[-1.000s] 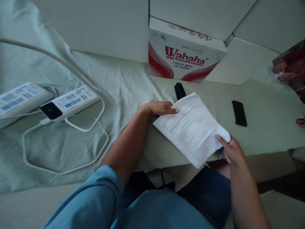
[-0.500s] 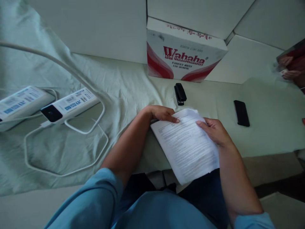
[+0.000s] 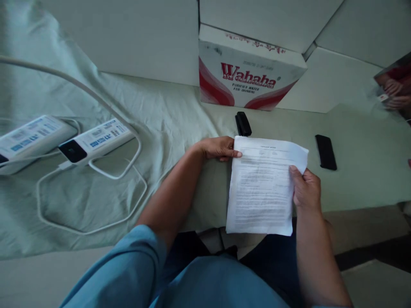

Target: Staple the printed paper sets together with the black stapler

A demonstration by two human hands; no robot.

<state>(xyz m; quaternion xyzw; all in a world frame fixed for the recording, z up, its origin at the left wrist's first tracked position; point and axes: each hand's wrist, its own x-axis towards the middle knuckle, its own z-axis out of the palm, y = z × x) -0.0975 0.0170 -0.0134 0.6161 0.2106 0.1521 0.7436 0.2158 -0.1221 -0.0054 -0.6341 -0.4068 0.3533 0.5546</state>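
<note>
Both hands are gripping a printed sheaf of papers [image 3: 263, 188] at centre frame, over the table [image 3: 353, 171] edge: the left hand [image 3: 220, 148] is pinching its upper left corner, the right hand [image 3: 306, 190] is clasping its right edge. A black stapler [image 3: 243, 123] is lying just above the papers, a dark phone [image 3: 326, 152] to their right.

A red-and-white cardboard Wahaha box [image 3: 248, 70] stands at the back of the pale green cloth-covered table [image 3: 180, 111], with a black stapler [image 3: 243, 123] just before it, a black phone [image 3: 325, 151] rightward, and two white power strips [image 3: 64, 139] with white cables [image 3: 93, 196] leftward.
</note>
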